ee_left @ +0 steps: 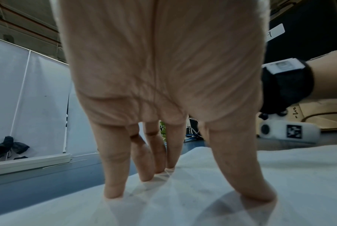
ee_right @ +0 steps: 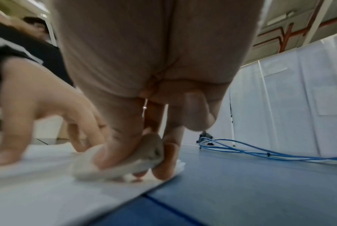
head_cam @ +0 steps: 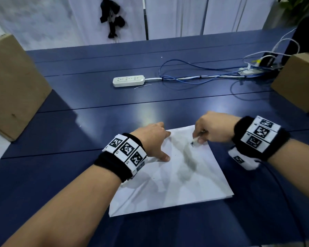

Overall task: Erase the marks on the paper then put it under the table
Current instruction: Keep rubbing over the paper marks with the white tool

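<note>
A creased white paper (head_cam: 169, 177) lies on the dark blue table (head_cam: 78, 136), with grey smudges down its middle and a small dark mark (head_cam: 192, 143) near its far right corner. My left hand (head_cam: 154, 139) presses straight, spread fingertips (ee_left: 113, 191) on the paper's far left part (ee_left: 183, 198). My right hand (head_cam: 208, 130) pinches a white eraser (head_cam: 196, 140) and holds it against the sheet beside the dark mark. In the right wrist view the eraser (ee_right: 117, 165) sits between thumb and fingers on the paper (ee_right: 48, 183).
A white power strip (head_cam: 128, 80) and blue cables (head_cam: 194, 75) lie across the far half of the table. Cardboard boxes stand at the left (head_cam: 12, 86) and at the right (head_cam: 298, 82). White partition panels (head_cam: 175, 16) close the back.
</note>
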Tool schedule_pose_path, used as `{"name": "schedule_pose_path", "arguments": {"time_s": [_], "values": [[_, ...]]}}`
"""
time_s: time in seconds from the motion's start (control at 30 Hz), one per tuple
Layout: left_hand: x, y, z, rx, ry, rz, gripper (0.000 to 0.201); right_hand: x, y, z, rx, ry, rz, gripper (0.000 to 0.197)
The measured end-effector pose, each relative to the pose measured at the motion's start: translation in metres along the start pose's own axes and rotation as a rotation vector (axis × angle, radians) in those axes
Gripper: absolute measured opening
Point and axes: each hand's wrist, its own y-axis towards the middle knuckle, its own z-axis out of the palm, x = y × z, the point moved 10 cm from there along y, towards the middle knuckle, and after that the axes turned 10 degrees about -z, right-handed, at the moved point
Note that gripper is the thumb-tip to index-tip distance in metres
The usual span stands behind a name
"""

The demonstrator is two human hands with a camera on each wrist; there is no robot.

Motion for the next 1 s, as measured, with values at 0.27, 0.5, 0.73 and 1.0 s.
{"name": "schedule_pose_path", "arguments": {"time_s": [0.27,0.5,0.73,1.0], "values": [[0.001,0.001,0.001,-0.003,0.002,-0.004,0.071,0.004,0.005,-0.008,-0.009,-0.079,-0.027,0.023],[-0.001,-0.001,-0.001,-0.004,-0.026,0.005,0.071,-0.016,0.01,-0.032,-0.169,-0.187,0.102,0.027],[-0.008,0.002,-0.004,0.041,0.017,0.017,0.086,-0.008,0.013,-0.021,-0.109,-0.086,0.045,0.026],[-0.011,0.009,-0.002,0.067,0.06,-0.004,0.096,-0.007,0.001,0.0,0.002,-0.034,0.008,0.022]]}}
